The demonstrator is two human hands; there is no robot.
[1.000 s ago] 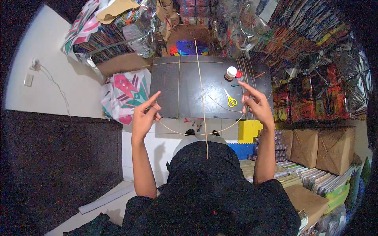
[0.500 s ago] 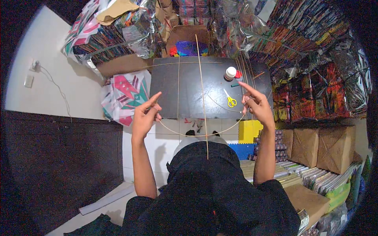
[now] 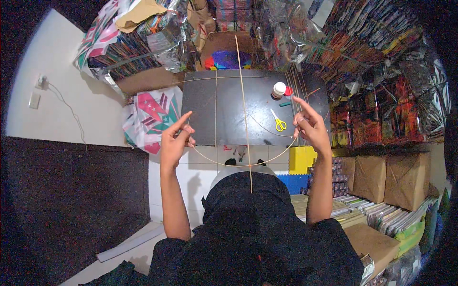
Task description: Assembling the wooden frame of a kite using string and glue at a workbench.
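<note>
My left hand (image 3: pixel 177 138) and my right hand (image 3: pixel 310 125) are raised level with each other at the table's near edge. Between them a thin bamboo strip (image 3: pixel 210 161) bows toward my body in a shallow U, one end pinched in each hand. Both index fingers point outward, away from me. A long straight bamboo stick (image 3: pixel 244 102) crosses the bow at its lowest part and reaches over the dark table (image 3: pixel 200 109); a small reddish spot marks the crossing. Just left of my right hand lie yellow-handled scissors (image 3: pixel 280 124).
On the table are a white-capped bottle (image 3: pixel 278 89), a red object (image 3: pixel 288 91), a small green piece (image 3: pixel 285 104) and several loose thin sticks (image 3: pixel 216 107). Printed sheets (image 3: pixel 152 114) hang at the left. Wrapped stacks (image 3: pixel 367 109) and brown paper parcels (image 3: pixel 405 178) crowd the right side.
The straight stick's far end has shifted slightly away from me and to the left. Both hands keep their hold on the bowed strip, almost unmoved.
</note>
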